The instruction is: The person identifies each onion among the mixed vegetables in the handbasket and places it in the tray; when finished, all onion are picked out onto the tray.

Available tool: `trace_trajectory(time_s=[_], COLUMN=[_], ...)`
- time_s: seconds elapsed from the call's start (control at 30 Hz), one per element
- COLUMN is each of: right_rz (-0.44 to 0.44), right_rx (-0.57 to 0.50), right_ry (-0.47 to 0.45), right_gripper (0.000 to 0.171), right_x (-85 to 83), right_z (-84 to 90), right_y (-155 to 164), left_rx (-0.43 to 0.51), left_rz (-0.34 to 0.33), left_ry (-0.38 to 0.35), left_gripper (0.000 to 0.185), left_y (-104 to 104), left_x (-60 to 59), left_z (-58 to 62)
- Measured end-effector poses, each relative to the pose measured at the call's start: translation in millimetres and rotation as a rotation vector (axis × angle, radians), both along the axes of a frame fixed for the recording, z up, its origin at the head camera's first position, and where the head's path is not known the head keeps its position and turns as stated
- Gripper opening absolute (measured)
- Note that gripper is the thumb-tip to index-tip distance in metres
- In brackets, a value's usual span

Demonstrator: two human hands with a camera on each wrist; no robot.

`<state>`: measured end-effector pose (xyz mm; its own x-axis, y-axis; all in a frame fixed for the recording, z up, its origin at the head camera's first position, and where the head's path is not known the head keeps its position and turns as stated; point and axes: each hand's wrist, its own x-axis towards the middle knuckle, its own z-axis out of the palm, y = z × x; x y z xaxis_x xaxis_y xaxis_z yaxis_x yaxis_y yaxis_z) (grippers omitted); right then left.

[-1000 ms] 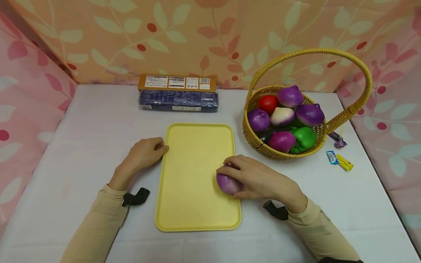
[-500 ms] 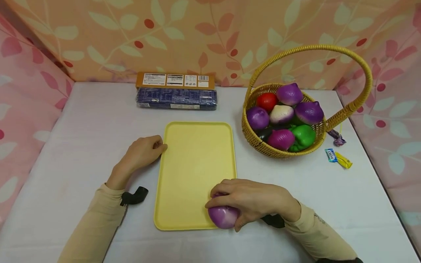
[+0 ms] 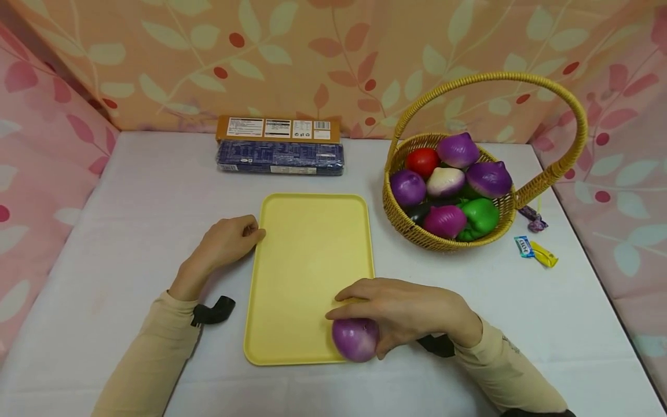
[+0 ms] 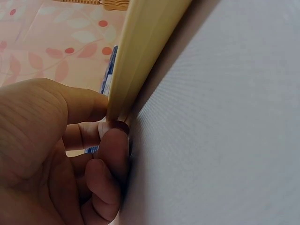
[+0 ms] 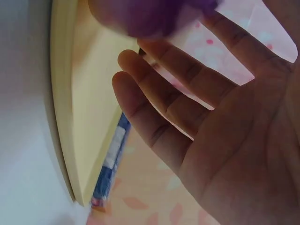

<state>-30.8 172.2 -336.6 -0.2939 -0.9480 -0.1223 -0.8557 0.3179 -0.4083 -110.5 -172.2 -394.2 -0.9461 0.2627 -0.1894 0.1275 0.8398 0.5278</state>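
A round purple vegetable [image 3: 356, 340] with a paler patch sits at the near right corner of the yellow tray [image 3: 292, 278]. My right hand [image 3: 403, 313] is over and beside it, fingers fairly straight across its far side and thumb by its right side. In the right wrist view those fingers [image 5: 173, 101] are spread and extended, with the purple vegetable [image 5: 154, 14] near the fingertips at the top. My left hand [image 3: 229, 240] pinches the tray's left rim between thumb and finger; the left wrist view shows the thumb on the tray edge [image 4: 140, 56], other fingers curled below.
A wicker basket [image 3: 411, 231] with a tall handle holds several purple vegetables, a red tomato [image 3: 422, 162] and a green pepper [image 3: 478, 219]. Wrapped candies [image 3: 537, 251] lie right of it. A blue package [image 3: 281, 156] and an orange box [image 3: 276, 128] stand at the back.
The right hand brought the purple vegetable toward the tray's near right corner, then its fingers straightened and loosened off it. The left hand stays at the tray's left rim.
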Motion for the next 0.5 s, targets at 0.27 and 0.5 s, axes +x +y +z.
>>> trace_trajectory(time_s=[0.27, 0.5], right_rz=[-0.155, -0.769], right_rx=[-0.076, -0.411], right_ry=[0.026, 0.472], right_gripper=[0.073, 0.043], right_x=[-13.4, -46.5], right_z=[17.8, 23.7], right_y=[17.4, 50.7], left_rx=[-0.005, -0.02], left_rz=[0.004, 0.01], left_ry=[0.001, 0.002], left_gripper=[0.023, 0.023], left_y=[-0.3, 0.0], left_x=[0.2, -0.9], left_z=[-1.0, -2.3])
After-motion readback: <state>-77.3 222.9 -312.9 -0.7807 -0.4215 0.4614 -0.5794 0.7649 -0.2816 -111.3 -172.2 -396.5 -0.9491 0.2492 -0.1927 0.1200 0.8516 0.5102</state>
